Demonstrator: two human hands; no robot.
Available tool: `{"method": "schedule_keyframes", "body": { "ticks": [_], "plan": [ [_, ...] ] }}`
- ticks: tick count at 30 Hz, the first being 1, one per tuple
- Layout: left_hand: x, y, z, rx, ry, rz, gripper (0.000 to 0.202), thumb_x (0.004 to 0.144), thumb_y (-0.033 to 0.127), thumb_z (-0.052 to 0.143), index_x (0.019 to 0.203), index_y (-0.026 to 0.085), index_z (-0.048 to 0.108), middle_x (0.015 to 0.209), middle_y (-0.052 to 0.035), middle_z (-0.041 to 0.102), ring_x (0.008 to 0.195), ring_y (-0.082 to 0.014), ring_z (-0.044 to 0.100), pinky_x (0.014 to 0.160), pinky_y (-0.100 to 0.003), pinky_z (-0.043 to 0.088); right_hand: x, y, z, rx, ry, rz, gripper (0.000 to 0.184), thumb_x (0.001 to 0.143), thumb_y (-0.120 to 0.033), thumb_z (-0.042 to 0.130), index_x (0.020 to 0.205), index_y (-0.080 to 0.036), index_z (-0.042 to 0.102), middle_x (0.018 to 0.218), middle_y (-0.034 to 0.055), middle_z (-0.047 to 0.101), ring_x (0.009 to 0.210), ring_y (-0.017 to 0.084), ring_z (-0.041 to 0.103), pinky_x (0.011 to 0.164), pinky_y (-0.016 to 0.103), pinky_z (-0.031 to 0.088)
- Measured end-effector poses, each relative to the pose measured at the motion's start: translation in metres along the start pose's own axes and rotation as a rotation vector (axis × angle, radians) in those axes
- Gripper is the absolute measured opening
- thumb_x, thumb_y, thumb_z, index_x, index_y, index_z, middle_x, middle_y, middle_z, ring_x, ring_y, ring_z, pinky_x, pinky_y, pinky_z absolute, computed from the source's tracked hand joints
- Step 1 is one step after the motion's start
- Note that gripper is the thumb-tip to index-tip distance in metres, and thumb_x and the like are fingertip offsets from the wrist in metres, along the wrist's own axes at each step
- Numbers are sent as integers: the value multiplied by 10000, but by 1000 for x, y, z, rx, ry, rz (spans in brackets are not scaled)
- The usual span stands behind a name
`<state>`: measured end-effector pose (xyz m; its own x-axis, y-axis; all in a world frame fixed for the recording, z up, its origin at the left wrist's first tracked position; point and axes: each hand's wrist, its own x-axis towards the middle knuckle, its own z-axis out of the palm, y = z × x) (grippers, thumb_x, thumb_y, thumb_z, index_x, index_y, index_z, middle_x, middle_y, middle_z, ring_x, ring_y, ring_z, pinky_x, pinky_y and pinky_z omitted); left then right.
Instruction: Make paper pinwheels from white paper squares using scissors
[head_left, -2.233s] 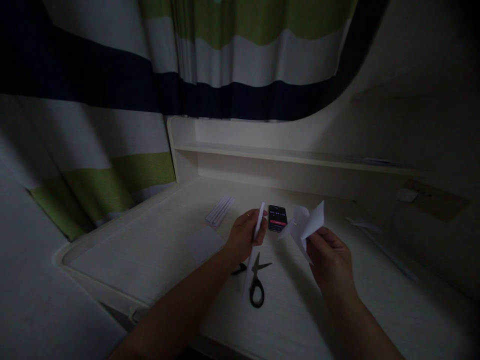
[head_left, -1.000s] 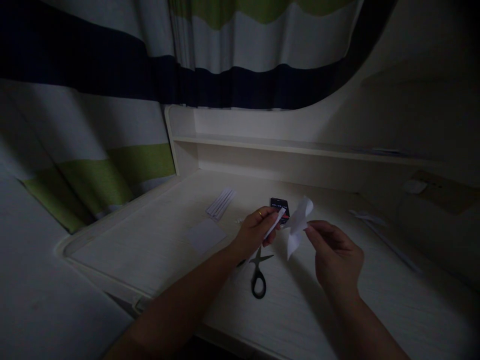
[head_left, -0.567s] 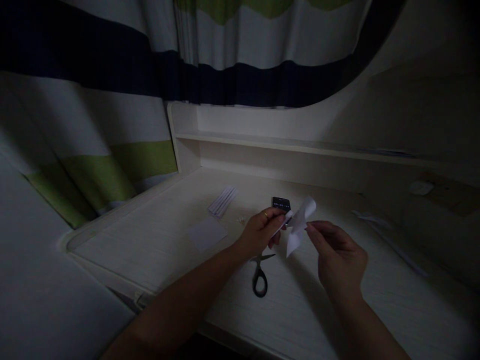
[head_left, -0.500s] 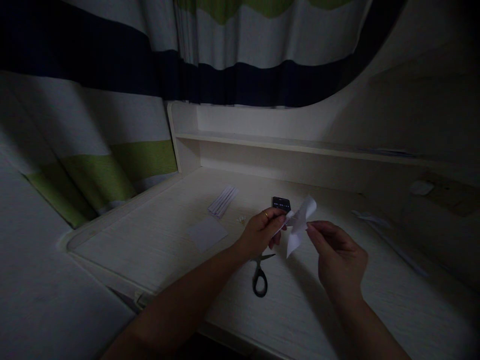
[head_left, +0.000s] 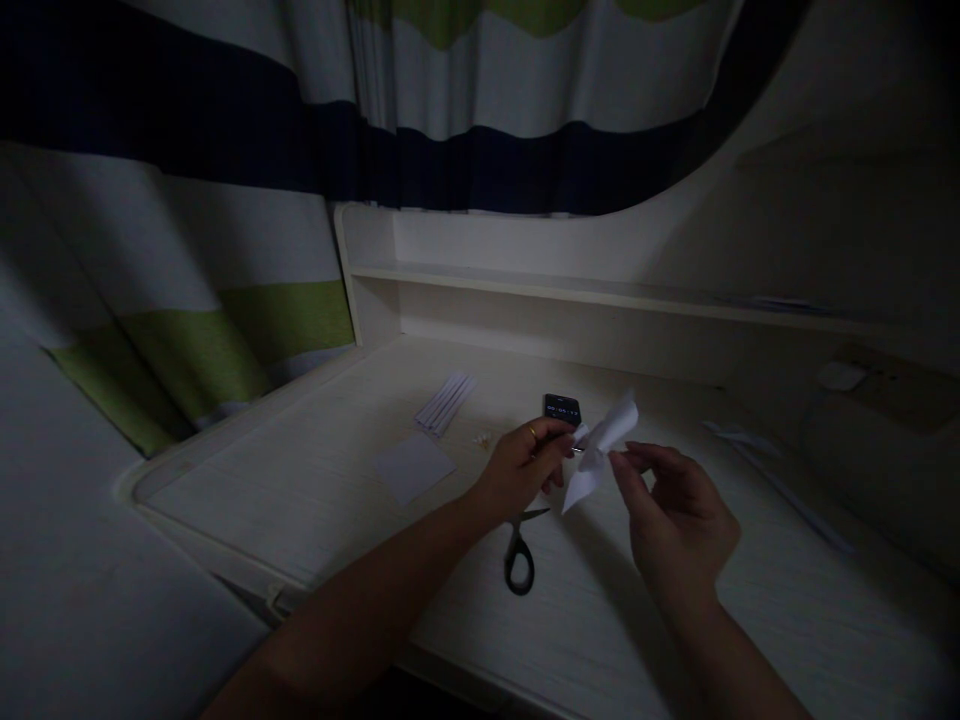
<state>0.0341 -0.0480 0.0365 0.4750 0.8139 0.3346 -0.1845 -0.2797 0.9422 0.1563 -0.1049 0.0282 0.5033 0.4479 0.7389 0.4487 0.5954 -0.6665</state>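
A white paper pinwheel [head_left: 596, 450] with curled blades is held up over the desk, seen nearly edge-on. My left hand [head_left: 525, 458], wearing a ring, is closed around a white paper stick [head_left: 580, 433] just behind the pinwheel; a thin pin-like piece shows between them. On the other side, the thumb and forefinger of my right hand [head_left: 671, 510] are pinched at the pinwheel's middle; what exactly lies between the tips is too small to make out. Black-handled scissors [head_left: 519, 565] lie below my left wrist, which partly covers them.
A phone [head_left: 562, 405] showing a timer lies behind my left hand. To the left are several paper strips or sticks [head_left: 446, 403], a square paper sheet [head_left: 415, 467] and some tiny pins [head_left: 482, 440]. Paper scraps [head_left: 780, 480] lie at right. A shelf [head_left: 525, 282] runs along the back.
The pinwheel has turned and tilted a little, its lower blade swinging left. My right hand's fingers have shifted slightly at its middle. My left hand stays nearly in place.
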Motion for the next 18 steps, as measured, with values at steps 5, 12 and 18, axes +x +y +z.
{"method": "schedule_keyframes", "body": {
  "ticks": [5,12,18],
  "plan": [
    [0,-2,1,-44,9,6,250,747,375,509,859,156,554,539,42,489,422,-48,440,405,-164,366,-1,-6,0,-88,-36,-73,82,689,-220,643,763,-199,615,666,-8,568,614,116,524,559,264,396],
    [-1,-3,1,-58,24,10,248,725,383,541,835,163,576,540,42,502,423,-46,435,408,-167,353,-3,-12,0,-136,-22,-90,63,694,-220,644,742,-204,606,658,-17,572,588,105,512,526,245,378],
    [-3,-1,2,-35,34,45,237,725,376,540,838,171,577,583,34,522,436,-44,441,427,-168,369,-2,-13,0,-156,-15,-138,62,686,-193,648,727,-198,601,652,-18,572,543,94,494,455,224,327]
  ]
}}
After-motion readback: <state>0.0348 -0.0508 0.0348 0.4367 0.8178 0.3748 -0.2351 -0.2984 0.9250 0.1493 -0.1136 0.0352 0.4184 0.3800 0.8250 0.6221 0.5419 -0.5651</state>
